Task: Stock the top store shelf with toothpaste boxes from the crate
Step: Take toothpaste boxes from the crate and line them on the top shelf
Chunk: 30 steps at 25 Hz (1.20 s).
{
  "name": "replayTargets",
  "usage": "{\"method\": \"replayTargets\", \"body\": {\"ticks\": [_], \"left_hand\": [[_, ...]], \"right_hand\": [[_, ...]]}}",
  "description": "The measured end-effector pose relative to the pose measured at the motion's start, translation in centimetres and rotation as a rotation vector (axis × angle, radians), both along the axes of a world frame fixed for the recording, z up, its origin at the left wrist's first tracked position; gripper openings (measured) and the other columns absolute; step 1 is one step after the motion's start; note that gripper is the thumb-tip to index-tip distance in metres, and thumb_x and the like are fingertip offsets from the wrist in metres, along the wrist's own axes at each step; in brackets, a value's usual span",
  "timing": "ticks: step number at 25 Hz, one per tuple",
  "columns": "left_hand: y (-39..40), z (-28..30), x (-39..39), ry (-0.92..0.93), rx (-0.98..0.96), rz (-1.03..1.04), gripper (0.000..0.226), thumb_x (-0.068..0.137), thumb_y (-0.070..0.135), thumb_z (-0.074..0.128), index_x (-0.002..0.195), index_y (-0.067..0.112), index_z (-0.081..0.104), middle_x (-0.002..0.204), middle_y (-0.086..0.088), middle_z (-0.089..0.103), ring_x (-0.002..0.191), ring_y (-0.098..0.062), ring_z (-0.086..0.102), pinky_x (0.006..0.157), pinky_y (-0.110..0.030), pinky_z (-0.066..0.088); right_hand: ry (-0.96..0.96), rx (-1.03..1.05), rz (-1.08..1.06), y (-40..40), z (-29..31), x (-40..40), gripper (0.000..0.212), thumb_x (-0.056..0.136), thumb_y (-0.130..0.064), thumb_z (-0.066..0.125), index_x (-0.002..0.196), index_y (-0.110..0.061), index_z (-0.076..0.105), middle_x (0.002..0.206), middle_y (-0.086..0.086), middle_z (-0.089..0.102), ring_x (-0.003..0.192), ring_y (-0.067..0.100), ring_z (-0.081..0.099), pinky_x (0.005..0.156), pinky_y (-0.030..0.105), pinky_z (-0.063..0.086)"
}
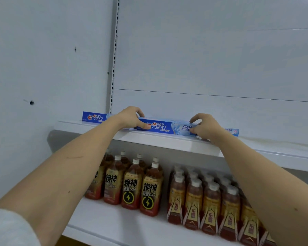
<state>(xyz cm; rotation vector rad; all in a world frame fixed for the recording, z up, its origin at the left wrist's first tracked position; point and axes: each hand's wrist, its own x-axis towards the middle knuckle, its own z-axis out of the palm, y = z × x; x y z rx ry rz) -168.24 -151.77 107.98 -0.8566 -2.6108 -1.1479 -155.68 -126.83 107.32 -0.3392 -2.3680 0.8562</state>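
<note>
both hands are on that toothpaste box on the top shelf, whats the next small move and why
Probably ease the toothpaste box back from the edge of the top shelf, then let go. The left hand and right hand grip its two ends, and it lies along the front lip, ahead of another box that sits further back at the left.

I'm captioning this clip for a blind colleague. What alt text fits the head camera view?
Two bare hands, left hand and right hand, grip the ends of a blue toothpaste box lying lengthwise at the front of a white top shelf. Another blue box lies behind it to the left. Bottled drinks stand in rows on the shelf below.
</note>
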Motion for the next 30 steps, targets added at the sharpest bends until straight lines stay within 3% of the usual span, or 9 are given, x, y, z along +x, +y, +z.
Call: {"method": "replayTargets", "body": {"ticks": [8, 12, 18, 20, 24, 28, 30], "left_hand": [[2.5, -0.6, -1.4, 0.058, 0.02, 0.09, 0.059, 0.076, 0.036, 0.081, 0.123, 0.011, 0.055, 0.124, -0.006, 0.055, 0.106, -0.018, 0.051, 0.083, -0.029, 0.045], [2.8, -1.0, -1.0, 0.114, 0.011, 0.143, 0.058, 0.079, 0.036, 0.079, 0.127, 0.012, 0.056, 0.133, -0.008, 0.052, 0.114, -0.021, 0.051, 0.086, -0.031, 0.043], [3.4, -1.6, 1.0, 0.2, -0.012, 0.184, 0.059, 0.085, 0.034, 0.073, 0.135, 0.016, 0.047, 0.139, -0.008, 0.048, 0.124, -0.025, 0.048, 0.099, -0.036, 0.043], [3.7, -1.8, 2.1, 0.233, 0.008, 0.229, 0.059, 0.089, 0.039, 0.067, 0.139, 0.02, 0.043, 0.14, -0.009, 0.046, 0.125, -0.027, 0.047, 0.101, -0.042, 0.045], [4.2, -2.0, 5.3, 0.244, 0.017, 0.279, 0.051, 0.096, 0.046, 0.05, 0.14, 0.022, 0.041, 0.138, -0.009, 0.048, 0.124, -0.027, 0.049, 0.097, -0.047, 0.048], [4.4, -2.6, 9.8, 0.148, 0.116, 0.271, 0.05, 0.099, 0.048, 0.042, 0.14, 0.021, 0.041, 0.138, -0.008, 0.049, 0.122, -0.026, 0.049, 0.098, -0.044, 0.048], [4.4, -3.3, 12.1, 0.115, 0.166, 0.272, 0.05, 0.1, 0.048, 0.039, 0.141, 0.02, 0.042, 0.139, -0.008, 0.049, 0.125, -0.026, 0.047, 0.102, -0.043, 0.044]], "right_hand": [[-0.079, 0.062, -0.082, 0.2, 0.1, -1.9, 0.038, 0.086, -0.009, 0.061, 0.123, -0.02, 0.058, 0.11, 0.009, 0.057, 0.085, 0.024, 0.054, 0.068, 0.028, 0.042], [-0.069, -0.024, -0.075, 0.1, 0.0, -1.0, 0.043, 0.088, -0.006, 0.055, 0.129, -0.017, 0.055, 0.102, 0.011, 0.058, 0.067, 0.019, 0.053, 0.05, 0.024, 0.037], [-0.009, -0.029, -0.044, -0.8, 0.0, 0.7, 0.043, 0.089, -0.003, 0.047, 0.131, -0.013, 0.051, 0.107, 0.01, 0.057, 0.057, 0.016, 0.054, 0.052, 0.025, 0.041], [0.031, -0.05, -0.008, -0.9, -0.1, 1.8, 0.043, 0.09, -0.004, 0.047, 0.132, -0.012, 0.05, 0.112, 0.012, 0.059, 0.062, 0.017, 0.057, 0.062, 0.028, 0.046], [0.135, -0.105, 0.055, -0.9, -0.6, 4.4, 0.039, 0.092, -0.01, 0.049, 0.132, -0.012, 0.051, 0.124, 0.011, 0.059, 0.089, 0.023, 0.058, 0.075, 0.031, 0.043], [0.235, -0.28, 0.182, -1.4, -1.5, 8.0, 0.038, 0.094, -0.008, 0.046, 0.131, -0.013, 0.052, 0.118, 0.007, 0.06, 0.087, 0.019, 0.057, 0.071, 0.027, 0.043], [0.272, -0.333, 0.258, -2.0, -2.4, 9.9, 0.038, 0.095, -0.009, 0.046, 0.131, -0.014, 0.053, 0.121, 0.004, 0.059, 0.096, 0.018, 0.058, 0.074, 0.025, 0.046]]}}
